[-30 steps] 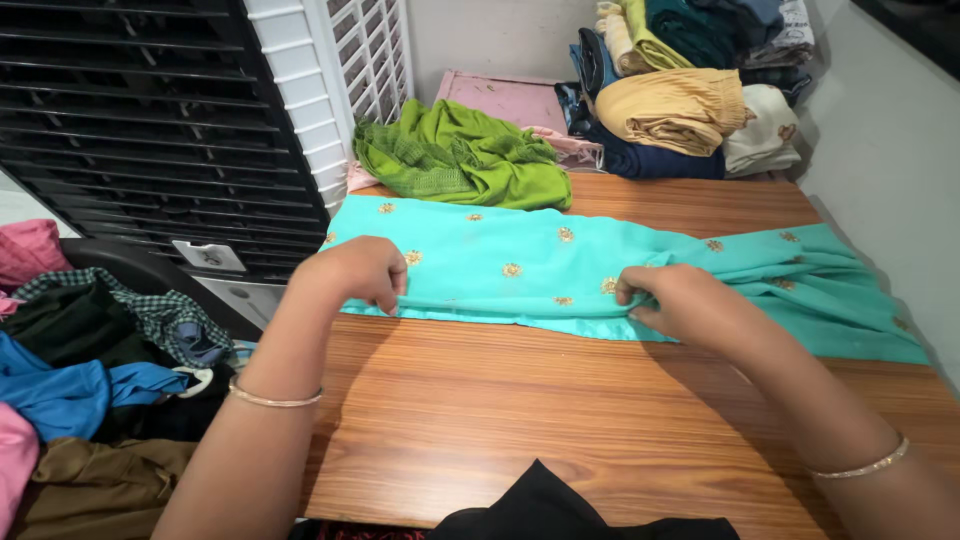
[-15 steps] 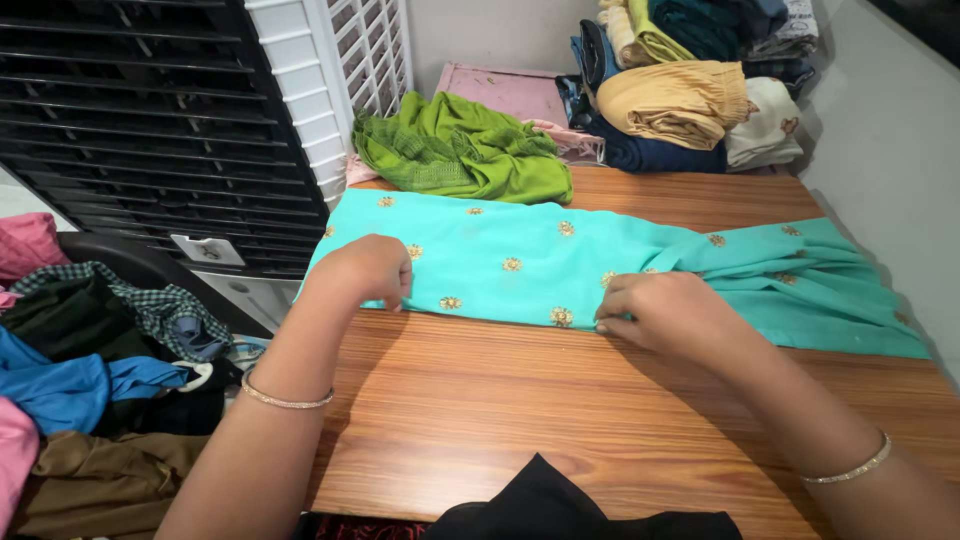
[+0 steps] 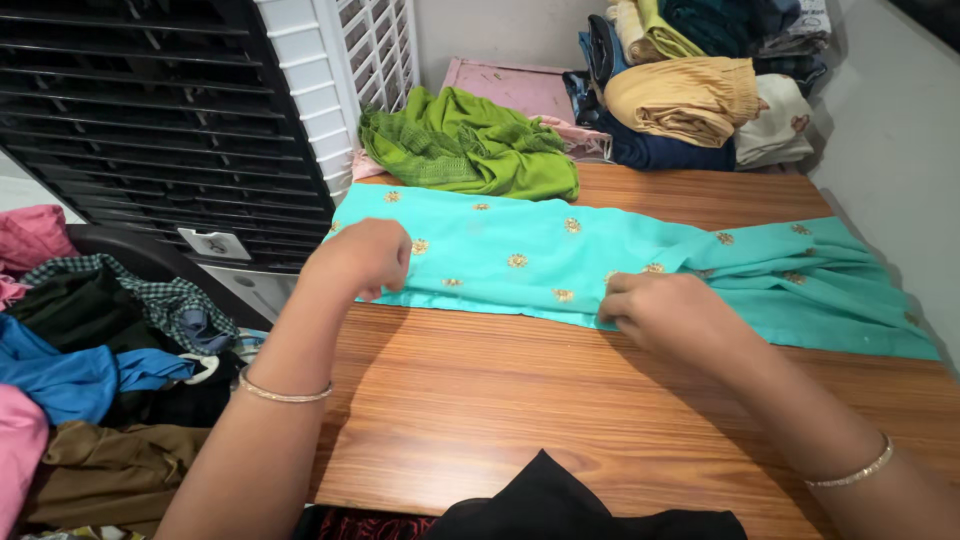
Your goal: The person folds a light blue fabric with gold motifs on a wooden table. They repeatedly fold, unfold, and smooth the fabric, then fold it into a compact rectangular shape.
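Head view: hands [image 3: 365, 258] pinching turquoise cloth [image 3: 520, 250]

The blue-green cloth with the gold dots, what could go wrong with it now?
The turquoise cloth is bunched at its right end, so creases might get folded in. Both hands, left hand and right hand, pinch only its near edge, so the far edge could drag crooked. The green garment lies touching it and might get caught.

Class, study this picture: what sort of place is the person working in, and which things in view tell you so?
Probably a room at home used for sorting laundry: folded clothes stacked by the wall, loose garments heaped at the left, and a turquoise cloth spread on a wooden table.
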